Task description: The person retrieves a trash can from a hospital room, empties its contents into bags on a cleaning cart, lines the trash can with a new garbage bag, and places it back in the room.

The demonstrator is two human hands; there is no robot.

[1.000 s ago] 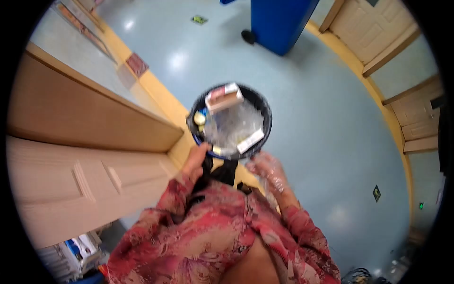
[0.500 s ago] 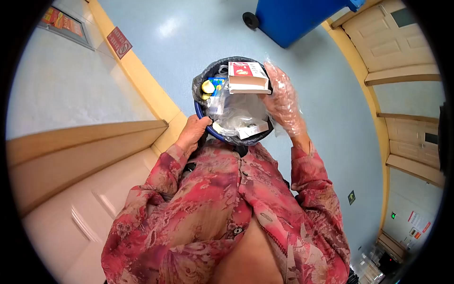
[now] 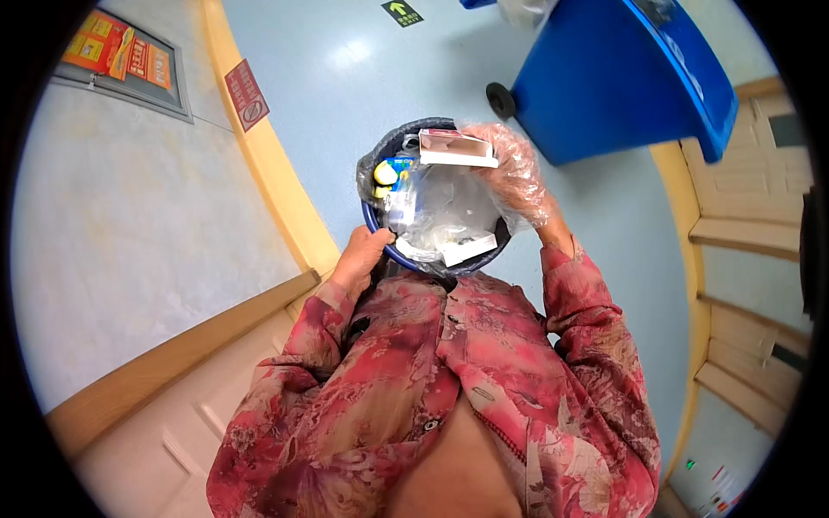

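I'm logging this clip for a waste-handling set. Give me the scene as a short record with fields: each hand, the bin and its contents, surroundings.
left hand: bare, grips the near rim of the small bin
right hand: in a clear plastic glove, holds the box at the bin's far rim
bin contents: clear plastic wrap, yellow item, white carton
surroundings: blue wheeled bin ahead, pale blue floor, red wall sign

Bin: blue rim, dark grey liner | box: white, red top | glove on right hand: clear | wheeled container: blue | sleeves: red-pink floral | floor: pale blue | skirting: yellow
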